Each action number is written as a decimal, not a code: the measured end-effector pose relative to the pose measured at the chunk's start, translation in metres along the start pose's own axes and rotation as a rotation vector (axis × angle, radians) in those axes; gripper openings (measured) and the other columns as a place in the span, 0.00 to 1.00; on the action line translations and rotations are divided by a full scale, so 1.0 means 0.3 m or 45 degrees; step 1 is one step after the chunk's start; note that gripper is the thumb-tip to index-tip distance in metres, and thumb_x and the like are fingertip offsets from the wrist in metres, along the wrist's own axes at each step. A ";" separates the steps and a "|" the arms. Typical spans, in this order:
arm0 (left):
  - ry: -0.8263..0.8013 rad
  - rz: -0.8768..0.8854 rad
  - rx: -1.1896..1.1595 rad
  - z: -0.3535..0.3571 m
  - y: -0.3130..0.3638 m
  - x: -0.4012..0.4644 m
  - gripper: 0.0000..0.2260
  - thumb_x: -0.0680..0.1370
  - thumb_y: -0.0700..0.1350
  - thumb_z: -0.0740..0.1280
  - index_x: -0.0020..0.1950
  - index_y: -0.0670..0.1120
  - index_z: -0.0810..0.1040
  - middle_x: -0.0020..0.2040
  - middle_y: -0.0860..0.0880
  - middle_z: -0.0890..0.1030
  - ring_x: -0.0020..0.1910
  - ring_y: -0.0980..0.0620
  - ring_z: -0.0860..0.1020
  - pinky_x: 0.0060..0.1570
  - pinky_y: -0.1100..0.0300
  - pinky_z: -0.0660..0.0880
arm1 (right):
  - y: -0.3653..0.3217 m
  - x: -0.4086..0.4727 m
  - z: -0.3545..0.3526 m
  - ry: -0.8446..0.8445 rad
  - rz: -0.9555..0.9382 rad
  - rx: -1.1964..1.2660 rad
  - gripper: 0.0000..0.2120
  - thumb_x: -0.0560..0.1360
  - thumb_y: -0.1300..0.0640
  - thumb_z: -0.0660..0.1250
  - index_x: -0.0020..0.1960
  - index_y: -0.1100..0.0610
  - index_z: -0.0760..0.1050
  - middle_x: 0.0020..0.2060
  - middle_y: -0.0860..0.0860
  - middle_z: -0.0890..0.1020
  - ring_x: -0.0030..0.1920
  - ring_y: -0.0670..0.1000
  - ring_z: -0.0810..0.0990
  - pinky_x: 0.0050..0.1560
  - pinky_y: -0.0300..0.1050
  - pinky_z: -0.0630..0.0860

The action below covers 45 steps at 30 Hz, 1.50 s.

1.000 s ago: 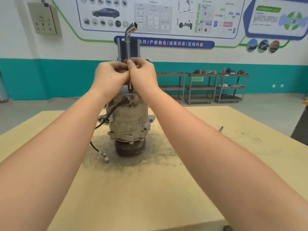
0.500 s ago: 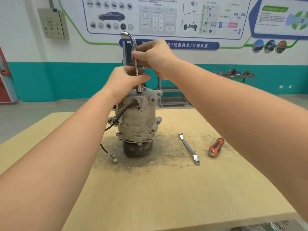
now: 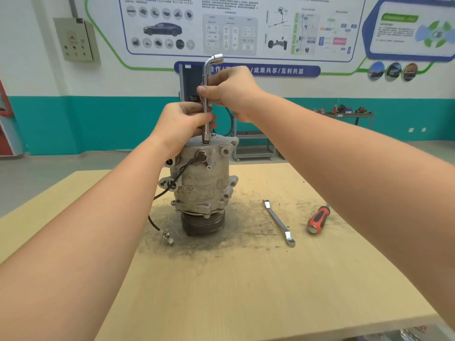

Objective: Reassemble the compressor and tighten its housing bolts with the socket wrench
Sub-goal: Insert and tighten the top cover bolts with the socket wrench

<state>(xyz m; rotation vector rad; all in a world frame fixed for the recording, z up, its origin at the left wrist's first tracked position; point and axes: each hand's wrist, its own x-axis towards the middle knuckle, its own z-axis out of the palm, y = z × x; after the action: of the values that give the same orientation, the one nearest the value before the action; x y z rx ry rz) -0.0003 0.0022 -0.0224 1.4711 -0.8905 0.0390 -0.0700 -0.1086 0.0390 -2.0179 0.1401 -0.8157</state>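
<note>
A dirty grey compressor (image 3: 202,183) stands upright on its black pulley in the middle of the wooden table (image 3: 246,291). A chrome L-shaped socket wrench (image 3: 205,99) stands vertical with its lower end on a bolt on the compressor's top face. My left hand (image 3: 182,124) grips the wrench shaft low down, just above the housing. My right hand (image 3: 229,92) pinches the shaft higher up, below the bent head. A black cable (image 3: 157,212) with a small plug hangs from the housing onto the table.
A chrome ring spanner (image 3: 278,222) and a red-handled screwdriver (image 3: 318,219) lie on the table right of the compressor. Dark grime surrounds the compressor's base. Metal shelf carts (image 3: 253,146) stand by the teal wall behind.
The wrench's bent head has turned from pointing left to pointing right. My right hand stays high on the shaft, my left low. The view shifted slightly.
</note>
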 end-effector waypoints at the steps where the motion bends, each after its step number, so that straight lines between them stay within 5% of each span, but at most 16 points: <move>1: 0.004 -0.003 0.016 0.003 -0.002 0.003 0.06 0.77 0.39 0.71 0.53 0.46 0.81 0.50 0.47 0.85 0.48 0.54 0.85 0.50 0.61 0.81 | 0.004 -0.003 0.003 0.009 -0.002 0.028 0.15 0.71 0.60 0.76 0.55 0.64 0.78 0.47 0.58 0.84 0.49 0.55 0.85 0.55 0.53 0.80; 4: 0.061 -0.009 0.120 0.006 -0.005 0.011 0.15 0.74 0.46 0.75 0.59 0.44 0.80 0.52 0.49 0.83 0.50 0.54 0.83 0.48 0.66 0.79 | 0.012 -0.006 0.017 0.052 -0.046 0.023 0.12 0.69 0.59 0.77 0.46 0.60 0.76 0.44 0.56 0.82 0.48 0.57 0.84 0.55 0.56 0.79; 7: 0.107 -0.044 0.103 0.004 -0.007 0.012 0.13 0.72 0.47 0.77 0.52 0.47 0.80 0.51 0.49 0.82 0.51 0.52 0.82 0.47 0.66 0.79 | 0.019 -0.003 0.031 0.112 -0.079 -0.009 0.16 0.68 0.59 0.77 0.38 0.55 0.68 0.37 0.51 0.76 0.41 0.53 0.78 0.51 0.53 0.77; 10: 0.131 -0.066 0.075 0.004 -0.003 0.008 0.10 0.72 0.44 0.77 0.49 0.46 0.80 0.49 0.48 0.82 0.52 0.49 0.83 0.54 0.57 0.81 | 0.012 -0.009 0.044 0.077 -0.099 -0.081 0.11 0.72 0.55 0.74 0.45 0.58 0.73 0.39 0.50 0.77 0.43 0.50 0.77 0.50 0.48 0.76; 12: 0.137 -0.064 0.042 0.004 0.000 0.006 0.10 0.72 0.42 0.76 0.50 0.44 0.79 0.48 0.47 0.82 0.51 0.49 0.83 0.51 0.59 0.81 | 0.002 -0.015 0.053 0.036 -0.092 -0.147 0.09 0.76 0.55 0.69 0.53 0.60 0.77 0.46 0.53 0.82 0.48 0.52 0.81 0.52 0.47 0.77; 16: 0.158 -0.056 -0.091 0.002 0.004 0.000 0.11 0.74 0.38 0.74 0.49 0.45 0.74 0.47 0.45 0.82 0.46 0.50 0.84 0.40 0.65 0.80 | -0.001 -0.021 0.071 0.004 -0.038 -0.008 0.06 0.79 0.65 0.61 0.52 0.61 0.76 0.47 0.58 0.84 0.49 0.55 0.84 0.55 0.53 0.80; 19: 0.132 -0.073 -0.153 0.002 0.006 0.000 0.12 0.74 0.36 0.73 0.51 0.44 0.71 0.51 0.42 0.82 0.43 0.49 0.86 0.41 0.64 0.80 | 0.002 -0.024 0.067 0.017 -0.025 0.051 0.10 0.77 0.68 0.64 0.57 0.64 0.76 0.48 0.58 0.84 0.48 0.54 0.85 0.54 0.54 0.80; 23: 0.104 -0.069 -0.202 0.002 0.003 0.008 0.14 0.74 0.35 0.74 0.51 0.44 0.71 0.50 0.43 0.82 0.42 0.49 0.86 0.40 0.63 0.79 | 0.012 -0.029 0.049 0.071 -0.041 0.067 0.05 0.75 0.66 0.68 0.45 0.57 0.79 0.46 0.59 0.85 0.50 0.58 0.84 0.55 0.56 0.80; 27: 0.080 -0.070 -0.020 -0.002 -0.005 0.012 0.16 0.71 0.45 0.78 0.52 0.48 0.74 0.52 0.46 0.81 0.51 0.51 0.83 0.48 0.61 0.80 | 0.021 -0.027 0.027 0.108 -0.013 0.012 0.13 0.72 0.57 0.75 0.56 0.57 0.80 0.45 0.51 0.84 0.45 0.49 0.84 0.47 0.45 0.81; 31: 0.102 -0.100 -0.026 -0.005 -0.008 0.017 0.17 0.70 0.44 0.79 0.51 0.48 0.75 0.52 0.46 0.81 0.51 0.50 0.83 0.43 0.64 0.80 | 0.022 -0.025 0.023 0.134 0.007 -0.001 0.14 0.69 0.52 0.77 0.51 0.55 0.78 0.38 0.46 0.80 0.36 0.43 0.79 0.38 0.37 0.78; 37: 0.134 -0.106 -0.103 -0.010 -0.011 0.019 0.14 0.69 0.38 0.78 0.49 0.45 0.76 0.48 0.46 0.81 0.47 0.50 0.85 0.46 0.61 0.81 | 0.008 -0.027 0.041 0.078 -0.055 -0.150 0.13 0.73 0.53 0.73 0.54 0.58 0.77 0.46 0.52 0.83 0.49 0.51 0.81 0.53 0.47 0.78; 40: 0.122 -0.097 -0.172 -0.012 -0.008 0.014 0.14 0.70 0.35 0.77 0.48 0.43 0.74 0.46 0.45 0.81 0.43 0.52 0.85 0.42 0.64 0.80 | 0.002 -0.031 0.049 -0.032 -0.031 -0.033 0.05 0.77 0.63 0.67 0.53 0.58 0.76 0.49 0.58 0.84 0.48 0.52 0.84 0.57 0.51 0.79; 45: 0.025 -0.131 -0.104 -0.029 0.010 0.008 0.12 0.73 0.36 0.75 0.49 0.45 0.73 0.50 0.43 0.82 0.44 0.52 0.85 0.44 0.61 0.81 | 0.026 -0.030 0.021 -0.072 -0.061 -0.008 0.11 0.75 0.63 0.70 0.57 0.61 0.77 0.49 0.55 0.85 0.50 0.51 0.84 0.60 0.50 0.78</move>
<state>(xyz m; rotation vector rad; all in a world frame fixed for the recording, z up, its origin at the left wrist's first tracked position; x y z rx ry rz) 0.0040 0.0090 -0.0174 1.4362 -0.7907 -0.0586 -0.0715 -0.1049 0.0261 -2.0550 0.0625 -0.7878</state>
